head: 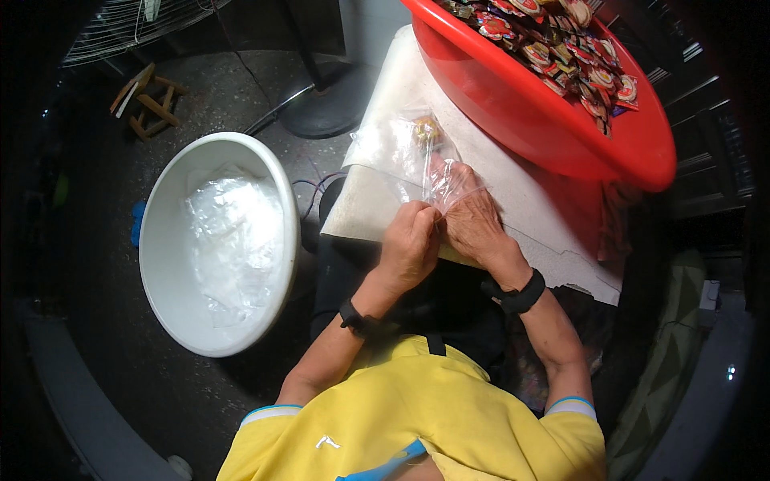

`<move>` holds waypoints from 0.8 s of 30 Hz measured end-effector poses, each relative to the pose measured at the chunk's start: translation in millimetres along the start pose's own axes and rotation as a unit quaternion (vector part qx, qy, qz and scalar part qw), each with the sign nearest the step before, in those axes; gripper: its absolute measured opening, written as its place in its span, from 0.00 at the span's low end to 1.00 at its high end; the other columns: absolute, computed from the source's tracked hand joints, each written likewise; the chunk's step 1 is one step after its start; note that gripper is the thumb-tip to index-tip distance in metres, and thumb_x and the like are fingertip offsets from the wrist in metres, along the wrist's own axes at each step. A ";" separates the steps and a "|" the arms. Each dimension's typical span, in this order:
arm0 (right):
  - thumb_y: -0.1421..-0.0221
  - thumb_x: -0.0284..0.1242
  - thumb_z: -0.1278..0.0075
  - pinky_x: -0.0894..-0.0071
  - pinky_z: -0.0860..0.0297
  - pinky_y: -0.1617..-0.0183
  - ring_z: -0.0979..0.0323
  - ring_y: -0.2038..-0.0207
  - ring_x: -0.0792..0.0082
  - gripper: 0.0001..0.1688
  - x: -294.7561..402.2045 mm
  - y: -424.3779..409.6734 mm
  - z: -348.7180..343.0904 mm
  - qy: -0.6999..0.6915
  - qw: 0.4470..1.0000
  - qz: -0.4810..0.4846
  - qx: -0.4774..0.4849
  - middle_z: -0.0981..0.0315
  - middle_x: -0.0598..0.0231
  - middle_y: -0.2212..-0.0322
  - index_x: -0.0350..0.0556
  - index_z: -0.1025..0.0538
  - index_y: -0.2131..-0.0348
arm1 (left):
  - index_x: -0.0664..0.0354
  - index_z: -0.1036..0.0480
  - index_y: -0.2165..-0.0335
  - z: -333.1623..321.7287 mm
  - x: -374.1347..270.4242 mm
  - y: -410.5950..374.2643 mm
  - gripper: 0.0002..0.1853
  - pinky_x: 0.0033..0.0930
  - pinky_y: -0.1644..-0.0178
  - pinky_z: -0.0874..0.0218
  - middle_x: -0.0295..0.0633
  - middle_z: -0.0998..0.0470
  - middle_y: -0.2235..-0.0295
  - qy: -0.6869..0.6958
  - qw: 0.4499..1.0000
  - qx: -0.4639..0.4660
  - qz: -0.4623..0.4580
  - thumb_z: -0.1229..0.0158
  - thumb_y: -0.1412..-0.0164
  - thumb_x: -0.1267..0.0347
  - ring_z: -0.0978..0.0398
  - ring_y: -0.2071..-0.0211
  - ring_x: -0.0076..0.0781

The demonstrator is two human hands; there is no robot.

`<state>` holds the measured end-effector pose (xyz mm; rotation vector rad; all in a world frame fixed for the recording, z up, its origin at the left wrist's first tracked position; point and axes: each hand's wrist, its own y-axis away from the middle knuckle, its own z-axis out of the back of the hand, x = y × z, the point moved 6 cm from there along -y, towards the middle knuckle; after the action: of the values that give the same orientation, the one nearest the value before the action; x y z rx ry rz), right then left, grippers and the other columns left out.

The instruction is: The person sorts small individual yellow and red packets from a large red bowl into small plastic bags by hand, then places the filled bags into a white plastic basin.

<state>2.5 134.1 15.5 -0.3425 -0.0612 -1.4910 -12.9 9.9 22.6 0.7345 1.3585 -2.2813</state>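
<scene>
My left hand (412,240) pinches the near edge of a clear plastic bag (404,144) between thumb and fingers. The bag lies flat over the pale board in front of me. My right hand (472,210) reaches into the bag, its back and fingers partly covered by the film. Just past those fingertips, a small round yellowish wrapped item (426,130) shows through the plastic. Whether the right fingers touch or grip it cannot be told. To the right, a large red plastic basin (505,99) holds many small wrapped pieces (541,54) in shiny packets.
At the left stands a white plastic tub (157,240) with clear plastic bags (237,240) inside. The pale board (373,207) carries the red basin. Beyond are a round black stand base (328,102), a small wooden stool (153,108) and a wire fan guard (132,30).
</scene>
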 end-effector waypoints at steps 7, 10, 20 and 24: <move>0.46 0.34 0.48 0.46 0.43 0.35 0.43 0.39 0.39 0.43 6.8 -6.0 5.0 0.031 0.997 -0.032 0.063 0.46 0.38 0.38 0.36 0.44 0.36 | 0.65 0.32 0.60 1.0 -0.6 -3.4 0.19 0.45 0.65 0.35 0.51 0.29 0.67 -0.015 1.000 0.007 0.015 0.45 0.54 0.86 0.29 0.67 0.54; 0.48 0.26 0.51 0.50 0.43 0.35 0.40 0.40 0.40 0.37 6.2 13.2 1.5 -0.010 0.999 -0.012 0.030 0.43 0.39 0.39 0.31 0.38 0.40 | 0.65 0.31 0.61 2.6 -3.6 -4.1 0.17 0.45 0.67 0.35 0.52 0.29 0.68 -0.024 1.000 0.012 0.010 0.44 0.53 0.85 0.29 0.69 0.54; 0.52 0.25 0.41 0.57 0.33 0.46 0.30 0.50 0.51 0.25 18.5 71.3 54.2 -0.083 0.992 0.079 0.057 0.30 0.48 0.52 0.34 0.28 0.53 | 0.63 0.24 0.66 9.0 -20.3 -9.8 0.14 0.37 0.72 0.39 0.45 0.27 0.72 -0.091 0.994 0.040 -0.045 0.39 0.57 0.81 0.31 0.74 0.44; 0.51 0.23 0.41 0.59 0.25 0.64 0.24 0.68 0.50 0.16 20.7 53.6 134.5 -0.095 0.985 0.146 0.012 0.24 0.53 0.65 0.37 0.24 0.60 | 0.63 0.24 0.69 2.3 -15.5 -11.2 0.12 0.36 0.75 0.42 0.42 0.29 0.76 -0.071 0.993 0.056 -0.072 0.37 0.58 0.81 0.33 0.78 0.40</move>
<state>79.7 151.5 138.5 -0.4529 -0.1741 -1.1642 -7.6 13.9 40.7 0.5105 1.2651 -2.4872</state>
